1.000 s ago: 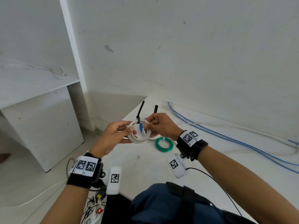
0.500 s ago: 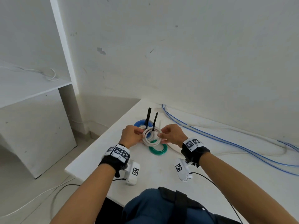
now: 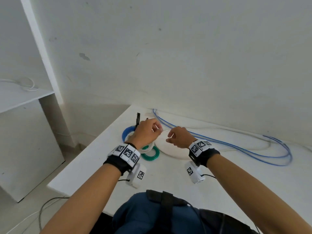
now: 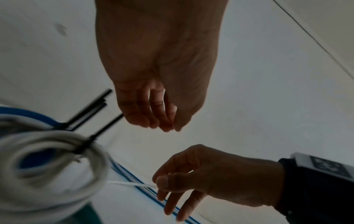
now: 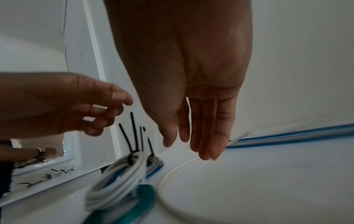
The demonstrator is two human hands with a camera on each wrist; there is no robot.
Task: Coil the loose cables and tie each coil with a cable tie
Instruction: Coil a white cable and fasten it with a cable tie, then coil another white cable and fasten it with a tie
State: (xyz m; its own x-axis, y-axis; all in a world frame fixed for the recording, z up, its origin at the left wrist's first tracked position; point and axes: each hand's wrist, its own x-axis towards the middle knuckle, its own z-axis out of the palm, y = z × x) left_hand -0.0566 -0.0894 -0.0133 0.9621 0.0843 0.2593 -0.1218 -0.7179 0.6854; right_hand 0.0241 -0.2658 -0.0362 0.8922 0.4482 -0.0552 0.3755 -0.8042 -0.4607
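Head view: both hands hover over the smooth white table (image 3: 94, 168) at mid-frame. The left hand (image 3: 145, 132) hangs with loosely curled fingers, holding nothing. The right hand (image 3: 179, 137) pinches a thin white cable (image 4: 132, 183) between thumb and forefinger; in the left wrist view this strand runs straight and taut from the pinch toward the left, its other fingers stretched downward.

Under and just left of the left hand, three round coils lie stacked and overlapping: a glossy white coil (image 5: 118, 178) of several rounded turns leaning on a blue coil (image 3: 127, 132) behind it, with a teal-green coil (image 3: 150, 154) flat in front. Stiff, narrow black cable ties (image 5: 132, 136) cinch the white and blue coils, their straight tails sticking upward.

To the right of the coils the white cable sweeps in one wide smooth loop on the tabletop. Long loose blue cables (image 3: 236, 147), paired with pale ones, trail along the matte white wall (image 3: 185, 56) toward the right edge of the frame.
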